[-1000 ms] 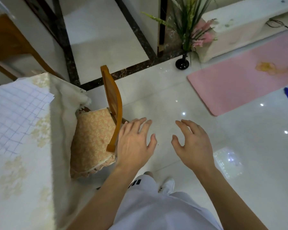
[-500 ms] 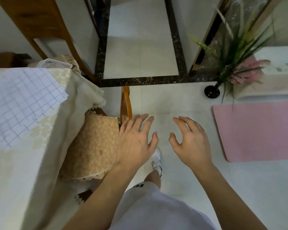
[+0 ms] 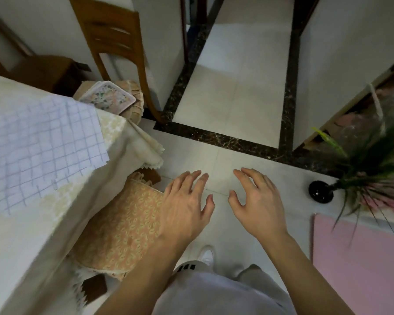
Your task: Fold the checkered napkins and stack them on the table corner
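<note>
The checkered napkin [image 3: 39,146], thin white cloth with a blue grid, lies flat near the corner of the table [image 3: 21,242], on its cream tablecloth. Your left hand [image 3: 184,208] and right hand [image 3: 257,208] hover palm down over the tiled floor [image 3: 232,98], fingers spread and loose, holding nothing.

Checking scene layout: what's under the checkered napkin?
The checkered napkin lies flat on a cream patterned tablecloth near the table's corner. The cloth drapes over the edge, so the tabletop itself is hidden, and anything beneath the napkin cannot be seen. Neither hand touches it.
</note>
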Demonstrator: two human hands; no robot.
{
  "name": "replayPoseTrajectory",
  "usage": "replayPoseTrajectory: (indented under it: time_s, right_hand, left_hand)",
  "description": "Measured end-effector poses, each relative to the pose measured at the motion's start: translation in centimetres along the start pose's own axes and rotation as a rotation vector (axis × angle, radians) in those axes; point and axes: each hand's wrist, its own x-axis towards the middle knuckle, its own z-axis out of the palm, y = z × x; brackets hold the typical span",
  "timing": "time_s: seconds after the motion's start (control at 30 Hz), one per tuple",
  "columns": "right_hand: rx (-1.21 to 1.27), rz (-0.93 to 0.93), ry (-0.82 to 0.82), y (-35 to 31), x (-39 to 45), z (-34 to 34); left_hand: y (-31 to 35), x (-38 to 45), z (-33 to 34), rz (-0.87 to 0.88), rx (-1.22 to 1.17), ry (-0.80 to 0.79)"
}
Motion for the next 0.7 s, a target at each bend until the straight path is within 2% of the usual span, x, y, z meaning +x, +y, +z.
replayPoseTrajectory:
  time_s: [0.17,0.47,0.7]
  right_hand:
    - [0.027,-0.115,-0.09,-0.4,5.7,1.8]
    - [0.114,-0.386,-0.268,-0.4,17.9,5.2]
    - [0.138,-0.575,-0.356,1.9,29.0,5.7]
  left_hand:
    - [-1.2,2.7,-0.3,-0.143,0.03,-0.01]
    - [-3.5,9.7,0.6,-0.545,-0.001,0.01]
    - [-2.4,17.7,2.1,-0.778,-0.003,-0.007]
